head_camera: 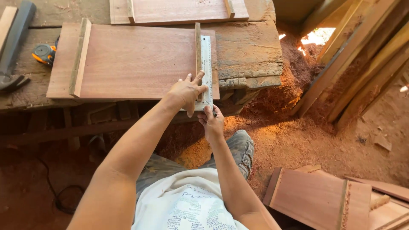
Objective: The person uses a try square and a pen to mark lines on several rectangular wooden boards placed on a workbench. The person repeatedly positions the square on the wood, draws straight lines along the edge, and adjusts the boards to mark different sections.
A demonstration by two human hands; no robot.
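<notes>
A person leans over an old wooden bench [251, 47]. A flat reddish board [136, 61] lies on the bench. It has a thin wood strip [80, 57] near its left end and another strip [197, 47] near its right end.

A metal ruler [206, 70] lies on the board, just beside the right strip. Its low end sticks out past the board's near edge.

The left hand [186, 91] presses flat on the board and the ruler. Its fingers are spread apart, and the fingertips rest on the ruler's side. The hand hides part of the ruler and the strip's low end.

The right hand [211, 121] is just below, at the ruler's low end. Its fingers are pinched together there. Something dark and small pokes out by the fingers, but it is too small to make out.

On the far left lies a hammer [12, 51], with its top cut off by the picture's edge. Near it is an orange and black tape measure [44, 53], partly hidden behind the board. Another board [179, 10] at the top is cut off too. Red sawdust [289, 127] covers the ground. More boards [315, 198] lie at the bottom right, and long planks [362, 55] lean at the top right.
</notes>
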